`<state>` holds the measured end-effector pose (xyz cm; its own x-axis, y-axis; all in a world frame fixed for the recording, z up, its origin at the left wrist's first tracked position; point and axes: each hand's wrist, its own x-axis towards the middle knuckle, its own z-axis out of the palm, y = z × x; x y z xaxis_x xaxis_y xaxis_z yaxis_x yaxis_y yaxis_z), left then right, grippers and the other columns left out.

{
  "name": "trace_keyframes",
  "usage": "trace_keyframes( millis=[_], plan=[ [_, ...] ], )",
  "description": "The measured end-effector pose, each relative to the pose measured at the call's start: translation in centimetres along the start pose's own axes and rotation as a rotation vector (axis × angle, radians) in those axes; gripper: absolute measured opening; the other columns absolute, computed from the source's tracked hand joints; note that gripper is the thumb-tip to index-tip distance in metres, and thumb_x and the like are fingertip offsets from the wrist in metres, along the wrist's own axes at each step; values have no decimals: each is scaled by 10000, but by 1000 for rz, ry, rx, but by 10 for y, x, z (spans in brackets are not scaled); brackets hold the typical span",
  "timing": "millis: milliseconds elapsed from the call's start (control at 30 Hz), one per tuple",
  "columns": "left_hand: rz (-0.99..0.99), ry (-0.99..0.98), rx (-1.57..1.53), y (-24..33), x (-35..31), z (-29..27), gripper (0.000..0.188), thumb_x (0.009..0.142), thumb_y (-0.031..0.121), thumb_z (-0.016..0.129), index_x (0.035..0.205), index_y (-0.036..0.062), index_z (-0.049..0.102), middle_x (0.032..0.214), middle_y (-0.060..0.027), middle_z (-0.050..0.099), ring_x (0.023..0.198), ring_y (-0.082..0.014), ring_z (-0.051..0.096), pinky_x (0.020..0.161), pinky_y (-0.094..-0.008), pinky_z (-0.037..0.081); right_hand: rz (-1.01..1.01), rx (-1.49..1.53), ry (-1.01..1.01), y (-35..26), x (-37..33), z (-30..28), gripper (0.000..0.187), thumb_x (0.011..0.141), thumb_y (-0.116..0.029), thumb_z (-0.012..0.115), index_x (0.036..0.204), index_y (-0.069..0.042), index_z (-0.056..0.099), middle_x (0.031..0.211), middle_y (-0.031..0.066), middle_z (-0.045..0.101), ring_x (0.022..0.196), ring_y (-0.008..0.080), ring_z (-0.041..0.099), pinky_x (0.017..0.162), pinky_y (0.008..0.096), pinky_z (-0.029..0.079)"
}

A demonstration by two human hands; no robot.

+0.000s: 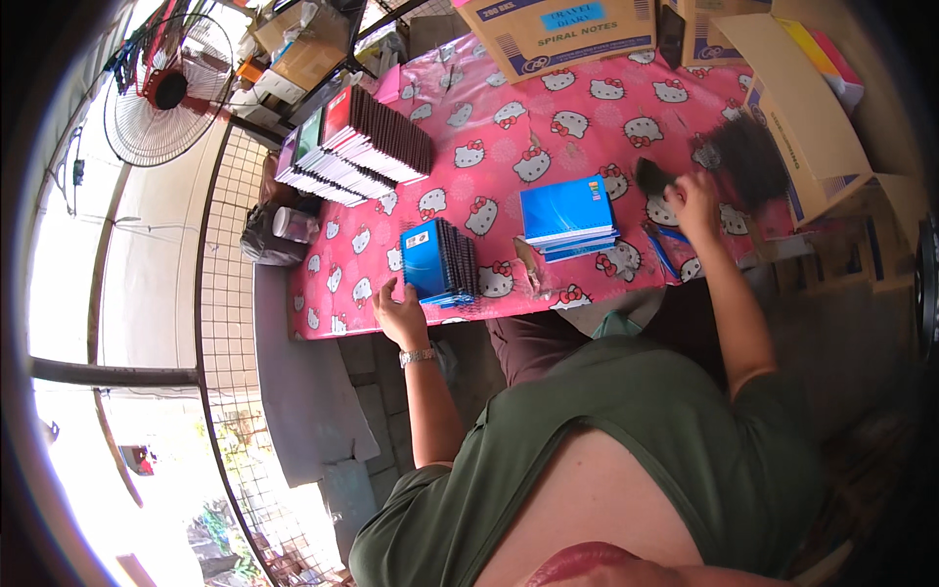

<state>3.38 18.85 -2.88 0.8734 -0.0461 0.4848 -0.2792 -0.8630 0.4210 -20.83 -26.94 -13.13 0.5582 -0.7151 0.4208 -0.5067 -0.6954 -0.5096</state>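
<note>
My left hand [399, 317], with a metal watch on its wrist, rests at the front left corner of a stack of blue spiral notebooks [424, 258]. Its fingers are apart, and the thumb touches the stack's edge. Over the right part of the table, my right hand [696, 207] has its fingers bent together beside a small dark object [652, 178]; what they pinch, if anything, is too small to make out. A blurred black bundle [749, 161] is just beyond that hand. Blue-handled pliers or cutters [663, 252] lie below it. Between my hands sits another pile of blue notebooks [567, 213].
Tall stacks of notebooks with red, green and purple covers [357, 137] stand at the back left. Cardboard boxes [562, 39] line the far edge, and an open carton [807, 127] stands at the right. A pink patterned cloth [577, 127] covers the table. A fan [168, 90] is at upper left.
</note>
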Motion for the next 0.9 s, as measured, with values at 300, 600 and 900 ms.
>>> trace_keyframes(
  millis=[300, 600, 900],
  plan=[
    [1104, -474, -433, 213, -39, 44, 283, 786, 170, 767, 1044, 93, 680, 1100, -81, 656, 1030, -305, 602, 879, -406, 509, 346, -190, -301, 66, 46, 16, 332, 857, -131, 645, 1188, -114, 620, 1117, 176, 681, 1048, 398, 646, 858, 503, 525],
    [1191, -807, -389, 227, -7, 51, 191, 834, 160, 730, 1019, 112, 735, 1034, -89, 726, 903, -289, 698, 794, -376, 565, 69, 75, -107, 18, 52, -10, 444, 804, -47, 601, 1237, -142, 627, 1170, 144, 610, 1033, 365, 638, 861, 450, 528],
    [1224, -809, -402, 225, -2, 60, 181, 838, 160, 733, 1008, 101, 746, 996, -78, 737, 860, -271, 710, 756, -352, 573, -54, 314, -188, -38, 55, -19, 286, 937, -227, 619, 1197, -127, 685, 1072, 113, 654, 997, 326, 661, 841, 418, 540]
  ],
)
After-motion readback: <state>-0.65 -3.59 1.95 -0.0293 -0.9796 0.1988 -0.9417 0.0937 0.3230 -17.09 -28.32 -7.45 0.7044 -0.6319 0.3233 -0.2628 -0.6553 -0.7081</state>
